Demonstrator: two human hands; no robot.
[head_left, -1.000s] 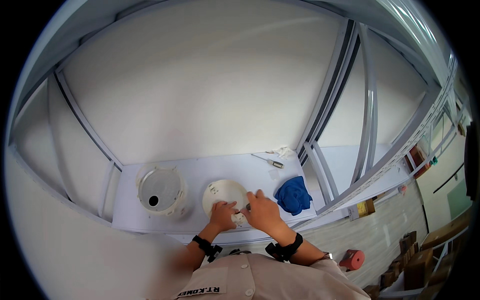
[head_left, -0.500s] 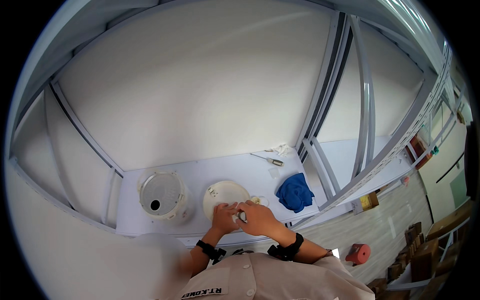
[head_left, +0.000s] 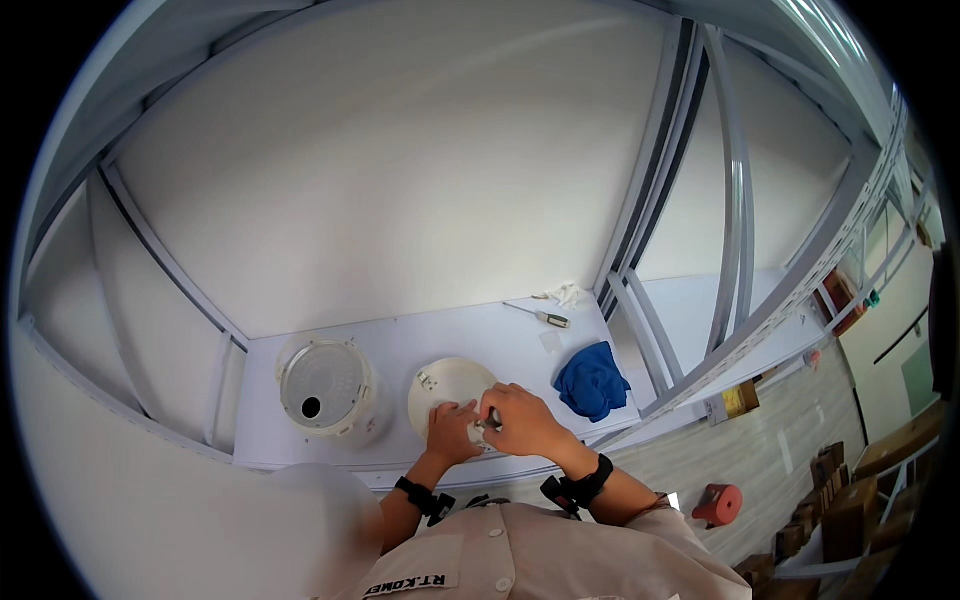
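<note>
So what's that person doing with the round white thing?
A person is leaning over a white workbench with both hands on a round white disc. The left hand presses on its near edge, and the right hand pinches a small part there, too small to make out. A round white housing with a hole sits to the left, a blue cloth to the right, and a screwdriver farther back.

Round white disc (head_left: 447,390) flat on table, under both hands
</note>
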